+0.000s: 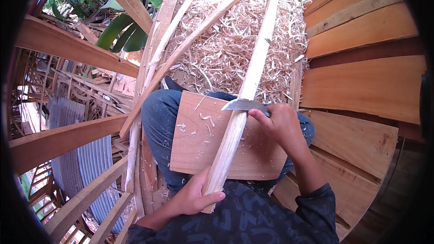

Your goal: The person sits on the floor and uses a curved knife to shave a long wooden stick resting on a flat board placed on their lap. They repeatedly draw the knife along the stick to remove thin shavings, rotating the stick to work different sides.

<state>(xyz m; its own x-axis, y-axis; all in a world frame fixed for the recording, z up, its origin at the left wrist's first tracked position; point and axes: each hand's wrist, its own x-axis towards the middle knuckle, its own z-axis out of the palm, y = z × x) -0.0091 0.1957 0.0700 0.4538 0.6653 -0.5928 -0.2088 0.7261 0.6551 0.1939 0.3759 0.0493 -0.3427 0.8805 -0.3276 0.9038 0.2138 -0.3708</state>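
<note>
A long pale wooden pole (254, 65) slants from my lap away to the far top of the view. Its near end is gripped by my left hand (197, 194), with the thumb across the top. In my right hand (276, 122) is a knife (239, 105) with a curved metal blade, laid across the pole about midway along my lap. The handle is hidden by my fingers. Under the pole, a flat wooden board (192, 126) rests on my thighs, with a few curled shavings on it.
A thick heap of wood shavings (226, 40) covers the floor ahead. Long wooden strips (194, 47) lean at my left beside an open slatted railing (72, 142). Plank walling (361, 86) stands close on the right. Corrugated metal sheets (95, 162) lie beyond the railing.
</note>
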